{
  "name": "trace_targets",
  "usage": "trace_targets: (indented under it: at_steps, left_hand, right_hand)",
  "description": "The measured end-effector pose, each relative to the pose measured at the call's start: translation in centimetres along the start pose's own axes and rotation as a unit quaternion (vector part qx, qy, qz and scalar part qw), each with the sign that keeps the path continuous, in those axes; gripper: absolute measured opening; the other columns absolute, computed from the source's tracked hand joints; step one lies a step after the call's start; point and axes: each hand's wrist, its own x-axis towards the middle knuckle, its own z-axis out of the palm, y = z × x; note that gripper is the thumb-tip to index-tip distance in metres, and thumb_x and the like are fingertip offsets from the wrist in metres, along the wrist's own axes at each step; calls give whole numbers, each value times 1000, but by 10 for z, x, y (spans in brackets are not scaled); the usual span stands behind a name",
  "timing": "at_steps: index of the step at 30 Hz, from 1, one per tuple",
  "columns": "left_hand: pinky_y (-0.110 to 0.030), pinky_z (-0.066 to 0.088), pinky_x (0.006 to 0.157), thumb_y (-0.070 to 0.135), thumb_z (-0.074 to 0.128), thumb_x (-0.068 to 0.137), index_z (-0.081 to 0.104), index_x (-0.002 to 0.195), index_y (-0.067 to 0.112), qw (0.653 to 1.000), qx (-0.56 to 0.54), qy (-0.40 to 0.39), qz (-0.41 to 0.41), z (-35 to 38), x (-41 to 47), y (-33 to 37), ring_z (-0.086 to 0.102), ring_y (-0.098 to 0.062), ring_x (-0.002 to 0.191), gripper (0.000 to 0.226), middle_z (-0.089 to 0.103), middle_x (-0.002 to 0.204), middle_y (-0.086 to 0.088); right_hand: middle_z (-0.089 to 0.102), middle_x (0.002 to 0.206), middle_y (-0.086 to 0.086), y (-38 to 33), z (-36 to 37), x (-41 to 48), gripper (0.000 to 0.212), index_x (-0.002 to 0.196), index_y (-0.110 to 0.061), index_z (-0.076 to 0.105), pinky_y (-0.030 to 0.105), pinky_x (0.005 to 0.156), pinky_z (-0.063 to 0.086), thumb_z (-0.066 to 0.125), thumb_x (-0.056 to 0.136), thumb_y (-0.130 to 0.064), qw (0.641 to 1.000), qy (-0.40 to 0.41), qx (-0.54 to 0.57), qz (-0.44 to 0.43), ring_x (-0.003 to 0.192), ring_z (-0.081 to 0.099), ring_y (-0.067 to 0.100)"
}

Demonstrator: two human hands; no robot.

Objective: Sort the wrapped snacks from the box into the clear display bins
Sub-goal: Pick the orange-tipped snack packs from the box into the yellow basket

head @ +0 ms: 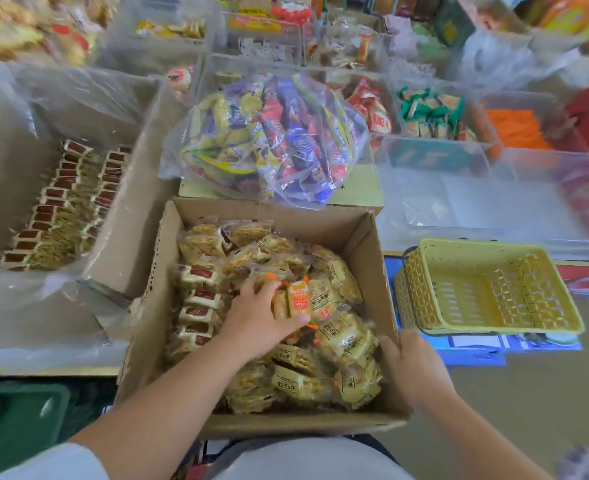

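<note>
The cardboard box [272, 211] sits at 6 o'clock, heaped with wrapped snacks [341, 337]; the left hand [256, 318] curls fingers and thumb round an orange-wrapped snack [300, 299] at its centre; the right hand [412, 367] clasps the box's 3 o'clock wall; wrapper print is too blurred to read; the clear display bin [126, 202] at 9 o'clock holds rows of red-labelled packets [48, 216].

Box [272, 209] open on top, snack bag [268, 140] crowding behind, yellow basket [421, 289] just right

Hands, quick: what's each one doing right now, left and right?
Left hand: fingers curled round an orange-wrapped snack inside the box.
Right hand: grips the box's right wall, no snack in it.
</note>
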Motion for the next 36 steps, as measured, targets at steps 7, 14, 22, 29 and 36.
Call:
trace_targets:
  at_steps: [7, 14, 22, 29, 36]
  left_hand:
    - [-48, 50, 98, 80, 80, 52, 41, 135, 41, 997, -40, 47, -44, 26, 26, 16, 47, -37, 128, 99, 18, 151, -5]
    - [-34, 51, 89, 42, 91, 54, 42, 134, 39, 997, -62, 52, 0, 20, 17, -14, 52, -21, 113, 94, 25, 144, 3]
    - [-23, 58, 65, 32, 90, 46, 57, 109, 55, 892, -448, 61, -6, -44, -31, -32, 72, -9, 88, 75, 69, 110, 8]
    - [-60, 56, 89, 14, 67, 69, 63, 137, 19, 618, -776, -78, 99, -90, -89, -81, 67, -42, 113, 68, 66, 128, -21]
    - [-77, 27, 107, 13, 69, 82, 46, 145, -6, 414, -887, -142, 144, -90, -148, -126, 42, -59, 133, 70, 44, 149, -34]
  right_hand:
    - [55, 74, -2, -7, -4, -6, 36, 74, -20, 42, 31, 52, 31, 50, 102, -41, 1000, 3, -6, 20, 62, 48, 10]
    - [54, 78, -1, -5, -2, -7, 37, 73, -19, 43, 34, 55, 33, 49, 102, -43, 1000, 9, -10, 26, 64, 49, 10]
    - [42, 141, 1, -17, -14, -8, 67, 152, -26, 39, 43, 104, 41, 64, 93, -47, 994, 91, -19, -56, 130, 42, 25]
    - [47, 126, -12, -104, -7, -7, 45, 132, -31, 57, 38, 100, 46, 57, 92, -51, 963, 74, 24, -257, 122, 40, 13]
    - [46, 146, -2, -192, 63, -2, 68, 146, -39, 42, 40, 110, 42, 60, 86, -68, 911, -219, -32, -347, 134, 46, 19]
